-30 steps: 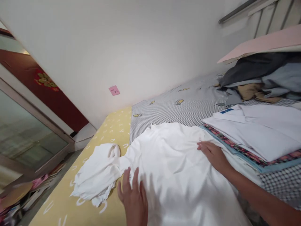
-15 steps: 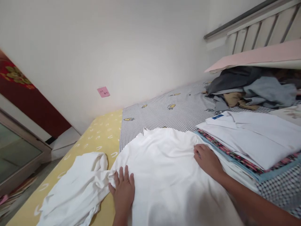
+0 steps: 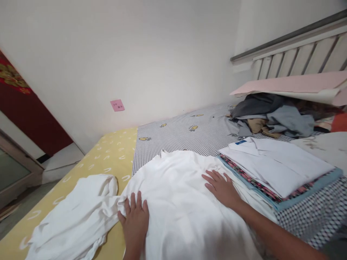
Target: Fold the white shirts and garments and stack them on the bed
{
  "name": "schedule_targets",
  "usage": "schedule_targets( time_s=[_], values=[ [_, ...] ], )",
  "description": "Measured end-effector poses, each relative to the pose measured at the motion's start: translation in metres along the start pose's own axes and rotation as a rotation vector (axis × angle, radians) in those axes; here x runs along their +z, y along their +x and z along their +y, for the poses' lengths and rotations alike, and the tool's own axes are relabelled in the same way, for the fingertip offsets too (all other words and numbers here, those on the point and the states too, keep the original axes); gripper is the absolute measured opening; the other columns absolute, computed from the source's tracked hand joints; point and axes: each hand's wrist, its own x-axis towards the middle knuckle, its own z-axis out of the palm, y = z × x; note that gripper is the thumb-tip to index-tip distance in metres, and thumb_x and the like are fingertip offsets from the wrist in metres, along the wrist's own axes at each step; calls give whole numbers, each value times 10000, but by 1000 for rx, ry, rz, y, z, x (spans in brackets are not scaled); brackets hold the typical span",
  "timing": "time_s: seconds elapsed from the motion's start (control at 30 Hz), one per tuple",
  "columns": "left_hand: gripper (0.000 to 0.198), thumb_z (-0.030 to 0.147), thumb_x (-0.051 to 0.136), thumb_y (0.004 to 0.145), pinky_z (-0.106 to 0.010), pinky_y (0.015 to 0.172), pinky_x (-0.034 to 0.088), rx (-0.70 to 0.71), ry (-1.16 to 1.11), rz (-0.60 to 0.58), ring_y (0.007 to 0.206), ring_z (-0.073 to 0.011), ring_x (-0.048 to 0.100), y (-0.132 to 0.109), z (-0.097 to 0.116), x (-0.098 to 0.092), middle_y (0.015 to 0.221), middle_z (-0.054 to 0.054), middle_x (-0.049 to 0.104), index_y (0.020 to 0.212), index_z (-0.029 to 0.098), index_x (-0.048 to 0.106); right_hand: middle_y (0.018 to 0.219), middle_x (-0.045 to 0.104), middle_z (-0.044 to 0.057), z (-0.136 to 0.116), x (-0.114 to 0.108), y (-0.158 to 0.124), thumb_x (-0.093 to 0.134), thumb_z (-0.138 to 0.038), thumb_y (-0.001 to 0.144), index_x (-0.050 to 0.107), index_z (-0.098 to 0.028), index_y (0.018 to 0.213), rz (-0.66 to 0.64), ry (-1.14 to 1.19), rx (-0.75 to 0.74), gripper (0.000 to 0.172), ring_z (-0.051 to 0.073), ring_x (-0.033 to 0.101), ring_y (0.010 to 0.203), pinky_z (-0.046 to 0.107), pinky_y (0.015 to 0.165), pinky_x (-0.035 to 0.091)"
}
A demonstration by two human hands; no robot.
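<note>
A white shirt [image 3: 176,202] lies spread on the bed in front of me, its sleeve [image 3: 78,213] bunched out to the left over the yellow sheet. My left hand [image 3: 135,220] rests flat on the shirt's left edge near where the sleeve joins, fingers together and stretched forward. My right hand [image 3: 221,187] lies flat on the shirt's right side, fingers spread and pointing left. Neither hand grips the cloth.
A stack of folded clothes [image 3: 276,169], white on top, sits to the right on the checked sheet [image 3: 184,137]. Behind it lies a heap of unfolded dark and grey garments [image 3: 273,115] under a pink board [image 3: 292,85]. A wall with a pink note [image 3: 117,105] runs along the bed's far side.
My left hand slid left to the shirt's edge by the sleeve. My right hand moved leftward over the shirt and its fingers spread. The view has swung to the right.
</note>
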Motion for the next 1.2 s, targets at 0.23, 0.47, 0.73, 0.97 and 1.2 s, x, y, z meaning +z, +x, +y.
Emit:
schedule_targets(
  time_s=[0.23, 0.47, 0.73, 0.97, 1.2],
  values=[
    [530, 346, 265, 1028, -655, 1198, 237, 27, 18, 30, 1509, -340, 327, -3, 1, -6, 1609, -83, 430, 1507, 242, 468, 1110, 720, 98, -6, -9, 3, 412, -296, 982, 656, -223, 1000, 98, -44, 134, 256, 260, 637, 1078, 455, 983, 419],
    [494, 171, 306, 988, -625, 1205, 239, 78, -17, 159, 1465, -296, 418, -7, -5, -15, 1589, -172, 441, 1368, 188, 620, 1229, 701, 107, 0, 2, 3, 400, -331, 951, 621, -236, 1219, 143, 25, 155, 360, 303, 620, 1146, 493, 988, 435],
    [534, 301, 270, 1036, -601, 1248, 166, 368, -195, -13, 1557, -248, 237, 60, 42, -27, 1672, -48, 304, 1564, 324, 343, 1312, 686, 56, 10, 18, 3, 357, -355, 952, 662, -312, 1258, 118, 23, 112, 434, 287, 609, 1209, 523, 1064, 415],
    [619, 520, 258, 1011, -705, 1213, 135, 136, -100, -331, 1576, -340, 100, 107, 61, 22, 1704, -60, 166, 1591, 305, 265, 1388, 646, 42, 13, 20, 2, 344, -346, 972, 652, -340, 1316, 81, 12, 120, 462, 282, 568, 1282, 533, 1092, 395],
    [574, 436, 330, 1012, -670, 1224, 157, 242, -145, -290, 1574, -323, 149, 94, 56, 13, 1702, -96, 192, 1561, 271, 364, 1402, 639, 46, 8, 13, 5, 381, -305, 975, 644, -337, 1333, 70, 13, 121, 445, 267, 551, 1298, 518, 1098, 387]
  ],
)
